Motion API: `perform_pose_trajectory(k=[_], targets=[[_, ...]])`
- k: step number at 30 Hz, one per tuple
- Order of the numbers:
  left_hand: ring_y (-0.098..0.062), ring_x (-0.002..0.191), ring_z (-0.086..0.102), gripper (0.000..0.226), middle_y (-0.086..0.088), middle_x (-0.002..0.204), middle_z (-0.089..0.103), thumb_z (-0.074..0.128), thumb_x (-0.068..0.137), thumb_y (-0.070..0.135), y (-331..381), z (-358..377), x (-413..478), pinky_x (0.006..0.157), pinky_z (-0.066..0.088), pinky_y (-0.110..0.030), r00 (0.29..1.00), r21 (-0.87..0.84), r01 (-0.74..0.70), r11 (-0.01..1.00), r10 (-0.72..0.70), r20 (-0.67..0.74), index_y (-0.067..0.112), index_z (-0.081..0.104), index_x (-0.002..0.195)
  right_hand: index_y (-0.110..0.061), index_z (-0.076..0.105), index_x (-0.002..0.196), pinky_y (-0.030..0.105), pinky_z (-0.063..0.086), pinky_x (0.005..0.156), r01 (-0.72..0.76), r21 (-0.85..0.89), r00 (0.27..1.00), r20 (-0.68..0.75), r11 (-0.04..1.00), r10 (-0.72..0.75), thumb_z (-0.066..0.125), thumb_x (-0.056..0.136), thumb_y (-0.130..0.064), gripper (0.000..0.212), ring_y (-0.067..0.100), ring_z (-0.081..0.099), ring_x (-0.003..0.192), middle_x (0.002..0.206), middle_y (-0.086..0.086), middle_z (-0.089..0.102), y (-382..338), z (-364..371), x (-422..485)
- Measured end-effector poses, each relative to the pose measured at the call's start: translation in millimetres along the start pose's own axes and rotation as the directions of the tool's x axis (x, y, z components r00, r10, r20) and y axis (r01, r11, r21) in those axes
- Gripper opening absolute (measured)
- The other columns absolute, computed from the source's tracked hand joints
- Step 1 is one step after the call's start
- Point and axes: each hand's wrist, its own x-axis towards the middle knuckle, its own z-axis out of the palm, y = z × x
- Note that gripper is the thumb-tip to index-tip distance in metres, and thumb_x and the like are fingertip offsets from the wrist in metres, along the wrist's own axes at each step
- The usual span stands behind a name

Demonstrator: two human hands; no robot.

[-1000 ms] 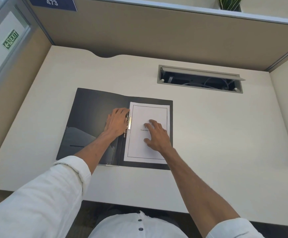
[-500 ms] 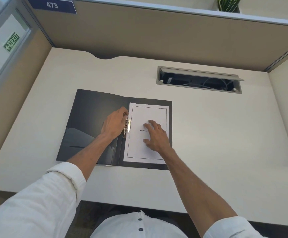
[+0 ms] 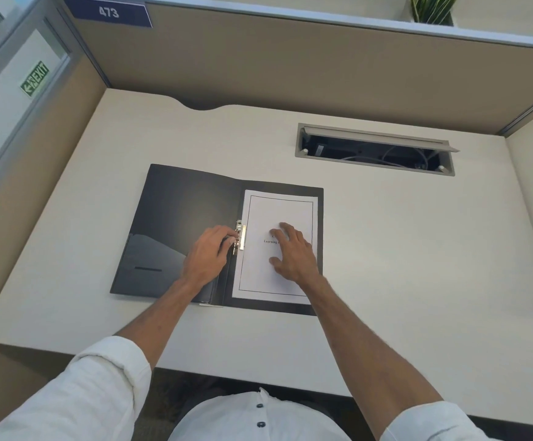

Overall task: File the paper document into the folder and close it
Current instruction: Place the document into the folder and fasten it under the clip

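A black folder (image 3: 176, 218) lies open flat on the desk. A white paper document (image 3: 277, 211) with a thin black border rests on the folder's right half. A metal clip (image 3: 240, 237) sits at the spine over the paper's left edge. My left hand (image 3: 207, 253) has its fingertips curled on the clip. My right hand (image 3: 293, 253) lies flat on the paper with fingers spread, pressing it down and hiding part of the printed title.
The pale desk (image 3: 386, 249) is walled by beige partitions. An open cable tray (image 3: 373, 149) with wires is set into the desk at the back right. A plant (image 3: 433, 7) stands behind the partition.
My left hand's fingers have curled from flat beside the clip onto the clip itself. My right hand stays pressed on the paper.
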Motion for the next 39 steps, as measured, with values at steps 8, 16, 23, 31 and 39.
perform_pose_trajectory(k=[8, 16, 23, 31, 39], targets=[[-0.030, 0.170, -0.013, 0.086, 0.001, 0.184, 0.006, 0.067, 0.105, 0.050, -28.7, 19.2, 10.2, 0.131, -0.009, -0.053, 0.943, -0.024, 0.296, 0.955, -0.288, 0.166, 0.032, 0.020, 0.175, -0.026, 0.040, 0.158, 0.052, 0.035, 0.124, -0.003, 0.007, 1.000, 0.003, 1.000, 0.003, 0.077, 0.092, -0.034, 0.076, 0.030, 0.031, 0.156, 0.174, 0.002, 0.023, 0.7, 1.7, -0.1], [-0.036, 0.165, -0.029, 0.100, -0.007, 0.181, -0.026, 0.053, 0.101, 0.073, -43.3, 28.9, 15.2, 0.131, -0.015, -0.059, 0.900, 0.256, 0.249, 0.934, -0.321, 0.296, 0.037, -0.004, 0.175, -0.027, 0.038, 0.158, 0.052, 0.033, 0.125, -0.009, 0.010, 1.000, 0.002, 1.000, 0.009, 0.076, 0.093, -0.034, 0.076, 0.030, 0.029, 0.157, 0.174, 0.002, 0.022, 1.5, 4.0, 0.7], [-0.037, 0.166, -0.028, 0.095, -0.009, 0.180, -0.026, 0.050, 0.103, 0.072, -43.5, 31.4, 13.7, 0.132, -0.013, -0.059, 0.900, 0.300, 0.230, 0.926, -0.319, 0.296, 0.038, -0.001, 0.175, -0.026, 0.039, 0.158, 0.052, 0.033, 0.125, -0.008, 0.019, 1.000, 0.001, 1.000, 0.008, 0.075, 0.092, -0.032, 0.076, 0.030, 0.029, 0.157, 0.174, 0.002, 0.022, 1.6, 3.3, 0.1], [-0.037, 0.165, -0.029, 0.094, -0.008, 0.180, -0.027, 0.053, 0.105, 0.067, -40.1, 31.5, 14.7, 0.132, -0.012, -0.060, 0.894, 0.286, 0.242, 0.927, -0.327, 0.305, 0.038, -0.004, 0.175, -0.026, 0.041, 0.157, 0.051, 0.034, 0.123, -0.006, 0.031, 1.000, -0.003, 0.999, 0.006, 0.075, 0.091, -0.030, 0.075, 0.030, 0.030, 0.155, 0.173, 0.002, 0.023, 0.3, 1.2, -1.6], [-0.032, 0.170, -0.015, 0.084, -0.005, 0.184, -0.011, 0.045, 0.108, 0.066, -54.7, 17.3, 0.2, 0.133, -0.006, -0.059, 0.943, 0.241, 0.211, 0.947, -0.262, 0.206, 0.031, 0.012, 0.176, -0.024, 0.043, 0.154, 0.050, 0.033, 0.123, -0.028, 0.038, 1.000, 0.001, 0.999, 0.028, 0.076, 0.091, -0.028, 0.072, 0.030, 0.033, 0.154, 0.172, 0.002, 0.026, -4.8, -1.4, 0.4]])
